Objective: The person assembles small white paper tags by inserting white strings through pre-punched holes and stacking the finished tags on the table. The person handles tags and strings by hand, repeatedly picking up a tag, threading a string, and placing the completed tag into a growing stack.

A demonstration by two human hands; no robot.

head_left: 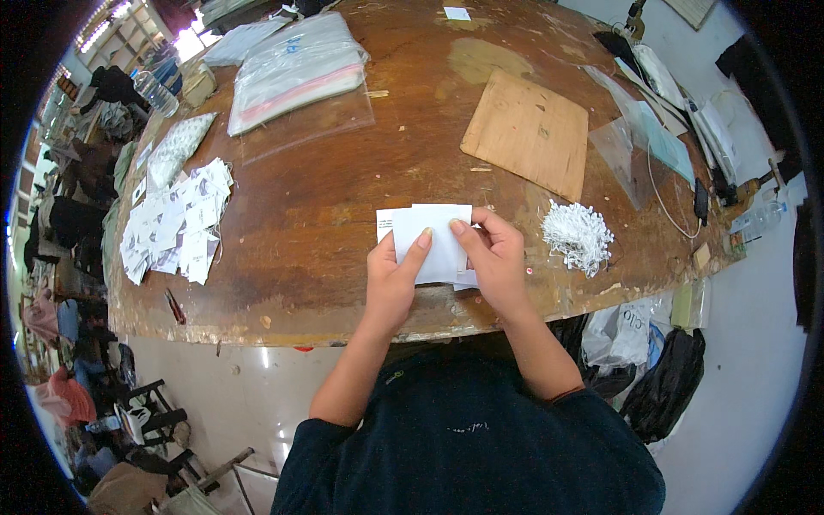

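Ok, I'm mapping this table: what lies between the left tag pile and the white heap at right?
The head view shows the left hand and right hand there, holding white cards over the table.

Left hand [393, 273]: open tabletop [296, 215] out to the tag pile [176, 225]. Right hand [498, 257]: narrow gap, then white heap [577, 239]. Forward: lane between plastic bag stack [296, 73] and wooden board [528, 133]; board blocks forward-right.

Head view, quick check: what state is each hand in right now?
Left hand: closed, holding the white cards from their left side.
Right hand: closed, holding the same cards from their right side.
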